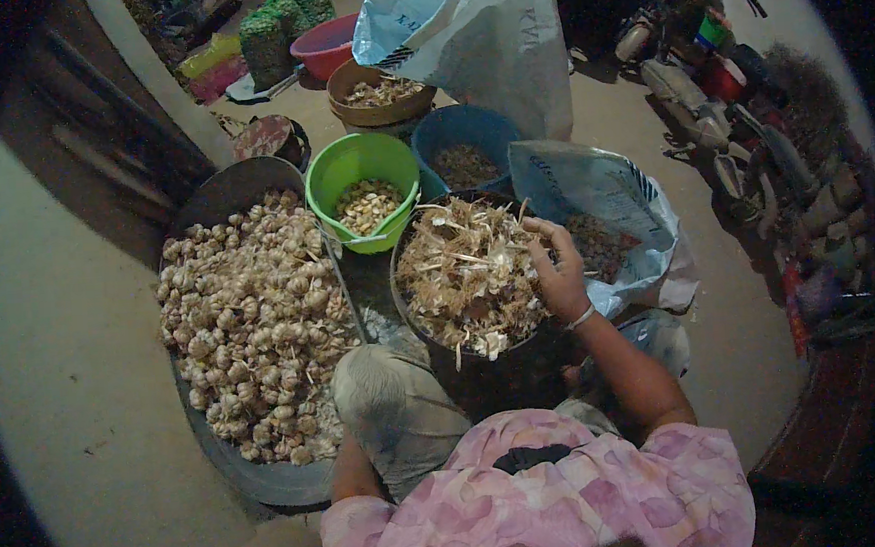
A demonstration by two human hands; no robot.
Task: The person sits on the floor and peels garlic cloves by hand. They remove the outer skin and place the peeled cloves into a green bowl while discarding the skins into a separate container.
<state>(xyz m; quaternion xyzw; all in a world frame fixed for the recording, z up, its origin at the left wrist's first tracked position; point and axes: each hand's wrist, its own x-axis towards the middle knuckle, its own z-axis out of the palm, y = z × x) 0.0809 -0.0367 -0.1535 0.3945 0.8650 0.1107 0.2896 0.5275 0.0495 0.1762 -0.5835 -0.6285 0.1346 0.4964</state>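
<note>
My right hand (560,272) rests with bent fingers at the right edge of a round container heaped with dry garlic stems, roots and skins (475,271); whether it holds anything is unclear. My left hand is out of view, hidden below my knee. Whole garlic bulbs (252,315) fill a large trough (228,467) on my left. Beyond the heap stands a green bucket (318,160) with loose garlic cloves (369,205) at its bottom. An open woven plastic sack (589,170) with dark reddish contents (601,245) lies just right of my hand.
A blue bucket (425,135), a brown basin (345,110) with garlic scraps and a tall white sack (523,73) stand farther back. A pink basin (311,44) and green mesh sacks (269,39) are behind them. Piled belongings (760,141) line the right side.
</note>
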